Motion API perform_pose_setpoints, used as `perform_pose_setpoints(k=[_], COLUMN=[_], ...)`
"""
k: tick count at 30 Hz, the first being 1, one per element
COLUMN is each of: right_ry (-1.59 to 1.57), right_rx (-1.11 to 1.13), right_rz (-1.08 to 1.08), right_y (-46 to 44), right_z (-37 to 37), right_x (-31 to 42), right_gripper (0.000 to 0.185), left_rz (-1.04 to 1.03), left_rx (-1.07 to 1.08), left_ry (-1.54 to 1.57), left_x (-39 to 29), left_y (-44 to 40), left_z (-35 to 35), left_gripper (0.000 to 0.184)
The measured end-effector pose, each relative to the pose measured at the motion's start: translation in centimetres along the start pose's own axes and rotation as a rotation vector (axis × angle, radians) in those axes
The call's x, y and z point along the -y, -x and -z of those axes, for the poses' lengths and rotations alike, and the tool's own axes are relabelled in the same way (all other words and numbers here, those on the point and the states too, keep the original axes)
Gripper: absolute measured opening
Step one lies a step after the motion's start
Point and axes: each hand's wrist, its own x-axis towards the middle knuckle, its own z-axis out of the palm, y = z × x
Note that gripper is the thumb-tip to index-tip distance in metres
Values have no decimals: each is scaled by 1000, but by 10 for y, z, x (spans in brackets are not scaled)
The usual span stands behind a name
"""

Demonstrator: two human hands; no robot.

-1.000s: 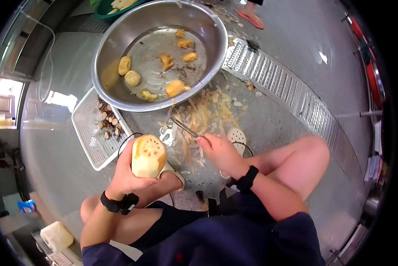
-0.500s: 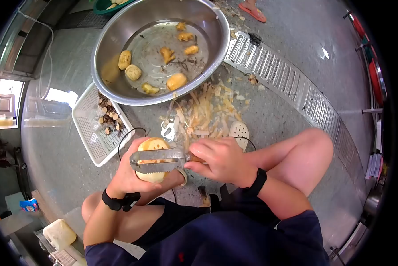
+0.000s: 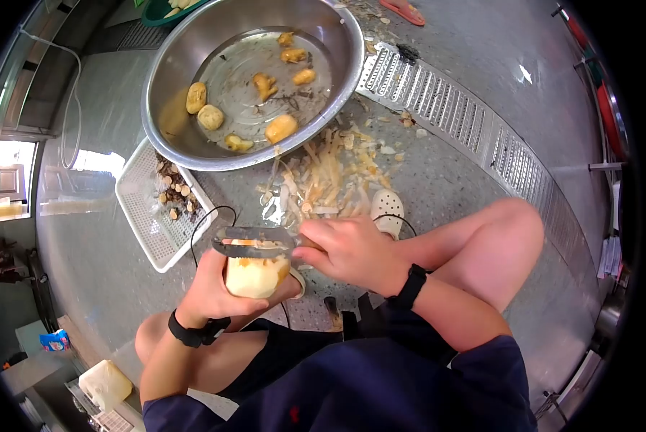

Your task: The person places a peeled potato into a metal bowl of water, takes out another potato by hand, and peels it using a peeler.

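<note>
My left hand (image 3: 211, 291) grips a pale yellow, mostly peeled root vegetable (image 3: 257, 278) from the left side and below. Its exact kind is hard to tell; a few orange-brown patches remain near its top. My right hand (image 3: 352, 248) is closed around the handle of a peeling knife (image 3: 269, 233), which has a wide metal blade with a long slot and a serrated edge. The blade lies across the upper end of the vegetable, with a strip of peel in its slot. Peelings (image 3: 330, 180) are scattered on the floor just beyond my hands.
A large metal basin (image 3: 247, 162) holds shallow water and several yellowish root pieces. Beside it a white plastic basket (image 3: 139, 209) contains cut ends and dark scraps. A metal drain grate (image 3: 467, 119) crosses the floor on the right. A person's sandalled foot (image 3: 404, 10) shows at the top.
The peeling knife has moved up from the middle of the vegetable to its far end. My left hand and the vegetable have tilted, showing more of the peeled side.
</note>
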Motion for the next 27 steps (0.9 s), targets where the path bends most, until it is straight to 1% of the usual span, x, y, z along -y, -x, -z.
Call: perform_pose_setpoints(k=[2,3,6,8,11,13,14,16,17,20,21,24,25,26,27], right_ry=[-10,-8,-1,-7,-32,-16,-11,31,59,-141,-180,-289,-304,-319,-285], right_rx=[-20,-18,-36,-64,55,38,29,61,77,13,19,-11,-31,-45,-83], right_rz=[-29,-50,-106,-143,-174,-227,-254,-424,-506,-503,-482,-481,-463,-444,-351], right_y=[0,1,2,4,5,9,11,21,24,18,11,11,5,1,1], right_z=[-5,-8,-15,-22,-21,-26,-30,-34,-36,-39,-37,-27,-20,-15,-14], right_x=[-1,-2,-8,-14,-20,-25,-30,-58,-68,-59,-55,-28,-16,-6,2], right_gripper=[27,28,30,34,29,36,39,42,43,42,40,34,32,30,29], left_rz=[-39,-15,-12,65,147,198,148,54,69,58,54,106,77,99,124], left_rx=[-103,-140,-116,-77,-12,15,68,187,135,28,49,-105,-111,-119,-126], left_ry=[-102,-104,-70,62,247,379,417,479,559,301,280,254,250,338,423], left_x=[8,4,18,18,27,33,33,30,30,20,19,7,11,15,19], left_y=[0,-2,-5,-6,-6,-4,-1,8,11,4,2,-2,-3,-4,-4], left_z=[-2,-6,-4,-4,-4,-3,1,16,14,23,24,11,11,8,5], left_gripper=[88,86,88,90,93,95,96,98,99,98,98,96,90,88,86])
